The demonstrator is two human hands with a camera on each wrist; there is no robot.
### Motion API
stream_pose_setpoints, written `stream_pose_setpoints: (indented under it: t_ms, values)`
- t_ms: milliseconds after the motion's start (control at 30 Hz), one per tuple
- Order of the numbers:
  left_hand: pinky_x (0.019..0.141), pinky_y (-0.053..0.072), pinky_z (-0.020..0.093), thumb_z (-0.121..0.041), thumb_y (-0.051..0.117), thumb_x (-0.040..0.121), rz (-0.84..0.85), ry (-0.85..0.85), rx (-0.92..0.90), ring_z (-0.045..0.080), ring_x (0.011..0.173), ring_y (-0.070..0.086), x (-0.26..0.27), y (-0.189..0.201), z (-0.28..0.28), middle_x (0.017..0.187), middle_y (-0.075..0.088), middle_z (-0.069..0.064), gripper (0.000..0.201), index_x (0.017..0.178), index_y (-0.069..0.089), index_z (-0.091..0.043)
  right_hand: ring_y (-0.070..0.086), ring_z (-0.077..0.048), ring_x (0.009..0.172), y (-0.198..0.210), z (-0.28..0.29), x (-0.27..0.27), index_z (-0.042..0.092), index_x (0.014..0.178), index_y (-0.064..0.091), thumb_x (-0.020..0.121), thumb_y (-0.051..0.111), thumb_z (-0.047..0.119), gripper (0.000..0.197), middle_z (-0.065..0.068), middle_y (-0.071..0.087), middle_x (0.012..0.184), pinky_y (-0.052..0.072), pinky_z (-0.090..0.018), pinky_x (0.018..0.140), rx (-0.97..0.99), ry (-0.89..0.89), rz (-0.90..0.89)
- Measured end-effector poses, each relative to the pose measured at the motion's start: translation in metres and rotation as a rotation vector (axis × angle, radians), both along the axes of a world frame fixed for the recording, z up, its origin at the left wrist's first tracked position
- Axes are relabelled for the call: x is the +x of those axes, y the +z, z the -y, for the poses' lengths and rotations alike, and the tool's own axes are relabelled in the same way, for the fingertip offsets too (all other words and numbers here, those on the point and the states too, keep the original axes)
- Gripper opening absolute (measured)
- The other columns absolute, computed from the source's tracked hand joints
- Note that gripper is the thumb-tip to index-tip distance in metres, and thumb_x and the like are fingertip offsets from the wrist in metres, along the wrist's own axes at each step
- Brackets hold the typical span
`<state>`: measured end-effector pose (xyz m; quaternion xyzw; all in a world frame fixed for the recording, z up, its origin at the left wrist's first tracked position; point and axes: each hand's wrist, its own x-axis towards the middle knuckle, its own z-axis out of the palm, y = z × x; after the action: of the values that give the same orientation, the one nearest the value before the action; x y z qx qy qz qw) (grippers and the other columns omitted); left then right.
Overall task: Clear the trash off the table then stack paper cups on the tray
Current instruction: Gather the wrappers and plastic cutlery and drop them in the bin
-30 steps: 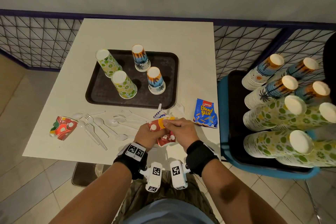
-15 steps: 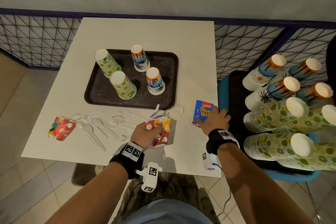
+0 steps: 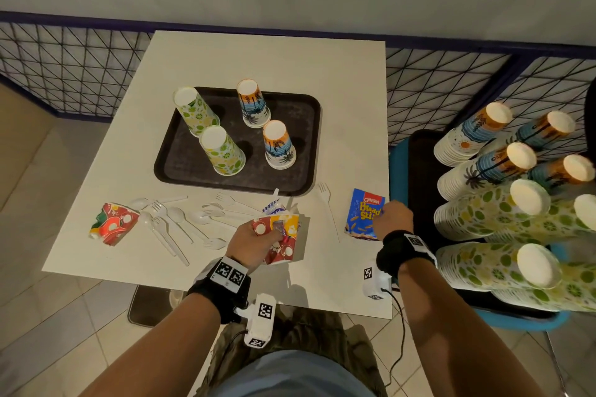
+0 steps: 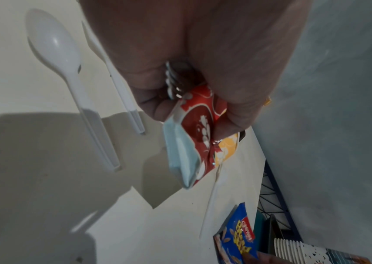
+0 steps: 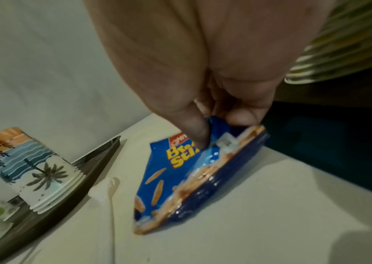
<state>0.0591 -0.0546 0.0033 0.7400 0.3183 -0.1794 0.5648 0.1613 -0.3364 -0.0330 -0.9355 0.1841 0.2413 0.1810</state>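
Our left grip [image 3: 254, 240] holds a crushed red cup [image 3: 280, 237] stuffed with wrappers; our right grip [image 3: 393, 218], at three o'clock, pinches the blue snack packet [image 3: 362, 214].

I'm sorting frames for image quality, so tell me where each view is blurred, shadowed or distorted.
Head view: sharp, but wide-angle bending fans the cup stacks outward; the table is evenly lit. Left wrist view: the left hand is close and soft, and casts a hard shadow on the table beside the plastic spoon. Right wrist view: dim, with the blue snack packet and palm cup motion-blurred.
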Motion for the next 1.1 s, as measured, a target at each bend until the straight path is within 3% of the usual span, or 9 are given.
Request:
stream_pose_setpoints:
  t_ms: [67, 167, 233, 300, 467, 600, 767, 933, 1100]
  values:
    - [0.091, 0.061, 0.041, -0.015, 0.076, 0.087, 0.006, -0.001, -0.006, 0.021, 0.088, 0.079, -0.002, 0.000, -0.001, 0.088, 0.083, 0.001, 0.010, 0.090, 0.080, -0.023, 0.064, -0.033, 0.100, 0.004, 0.001, -0.004, 0.005, 0.098, 0.061, 0.097, 0.057, 0.012, 0.008, -0.018, 0.066, 0.106, 0.052, -0.039, 0.089, -0.005, 0.010, 0.053]
    - [0.092, 0.061, 0.040, -0.015, 0.076, 0.087, 0.007, 0.004, -0.002, 0.020, 0.089, 0.079, -0.005, 0.002, -0.003, 0.088, 0.083, 0.001, 0.010, 0.090, 0.079, -0.024, 0.049, -0.043, 0.116, 0.013, 0.001, -0.004, 0.003, 0.115, 0.060, 0.100, 0.052, 0.019, 0.024, -0.025, 0.051, 0.125, 0.037, -0.044, 0.101, -0.005, -0.055, 0.188]
    - [0.090, 0.061, 0.039, -0.015, 0.076, 0.087, 0.004, 0.017, 0.002, 0.020, 0.088, 0.079, -0.007, 0.001, -0.004, 0.087, 0.083, -0.003, 0.012, 0.087, 0.077, -0.027, 0.049, -0.040, 0.110, 0.023, -0.005, -0.003, -0.002, 0.114, 0.057, 0.103, 0.036, 0.018, 0.031, -0.025, 0.049, 0.123, 0.039, -0.040, 0.089, 0.080, -0.033, 0.254]
    - [0.089, 0.061, 0.039, -0.016, 0.076, 0.087, 0.002, 0.024, 0.001, 0.021, 0.089, 0.079, -0.008, 0.002, -0.005, 0.085, 0.082, -0.006, 0.012, 0.086, 0.075, -0.028, 0.052, -0.029, 0.087, 0.029, -0.014, -0.002, 0.000, 0.102, 0.050, 0.106, 0.028, 0.018, 0.029, -0.022, 0.054, 0.108, 0.033, -0.031, 0.067, 0.203, -0.013, 0.286]
    - [0.091, 0.061, 0.040, -0.019, 0.077, 0.088, -0.001, 0.026, -0.028, 0.020, 0.089, 0.079, -0.008, 0.003, -0.002, 0.093, 0.083, 0.001, 0.009, 0.095, 0.076, -0.025, 0.054, -0.023, 0.073, 0.032, -0.053, -0.004, 0.009, 0.101, 0.045, 0.100, 0.056, 0.023, 0.018, -0.010, 0.058, 0.096, 0.031, -0.024, 0.052, 0.348, 0.055, 0.163]
    - [0.089, 0.061, 0.039, -0.025, 0.078, 0.088, 0.006, 0.068, -0.021, 0.019, 0.088, 0.079, -0.017, 0.001, -0.014, 0.093, 0.083, 0.002, 0.015, 0.103, 0.077, -0.022, 0.054, -0.034, 0.110, 0.015, -0.088, -0.021, 0.005, 0.117, 0.047, 0.089, 0.073, 0.028, 0.044, -0.017, 0.050, 0.121, 0.044, -0.036, 0.082, 0.255, 0.206, 0.098]
    - [0.077, 0.057, 0.028, -0.020, 0.076, 0.089, 0.011, 0.048, -0.004, 0.011, 0.083, 0.076, -0.019, 0.005, -0.012, 0.086, 0.079, -0.009, 0.010, 0.091, 0.072, -0.030, 0.050, -0.033, 0.126, 0.000, -0.091, -0.028, 0.010, 0.132, 0.040, 0.087, 0.077, 0.033, 0.062, -0.014, 0.050, 0.135, 0.042, -0.039, 0.106, 0.029, 0.264, 0.057]
    - [0.075, 0.057, 0.028, -0.018, 0.076, 0.088, 0.021, 0.074, -0.031, 0.013, 0.084, 0.078, -0.017, 0.005, -0.013, 0.088, 0.080, -0.006, 0.013, 0.097, 0.074, -0.027, 0.059, -0.033, 0.123, 0.003, -0.098, -0.023, 0.008, 0.129, 0.048, 0.086, 0.078, 0.019, 0.054, -0.013, 0.059, 0.132, 0.051, -0.040, 0.102, 0.084, 0.118, -0.007]
    - [0.069, 0.057, 0.022, -0.015, 0.075, 0.089, 0.027, 0.046, -0.027, 0.002, 0.074, 0.075, -0.019, 0.004, -0.012, 0.073, 0.077, -0.015, 0.014, 0.091, 0.074, -0.029, 0.061, -0.030, 0.121, 0.006, -0.101, -0.023, 0.010, 0.128, 0.052, 0.086, 0.078, 0.025, 0.052, -0.011, 0.062, 0.131, 0.053, -0.040, 0.100, 0.065, 0.137, -0.010]
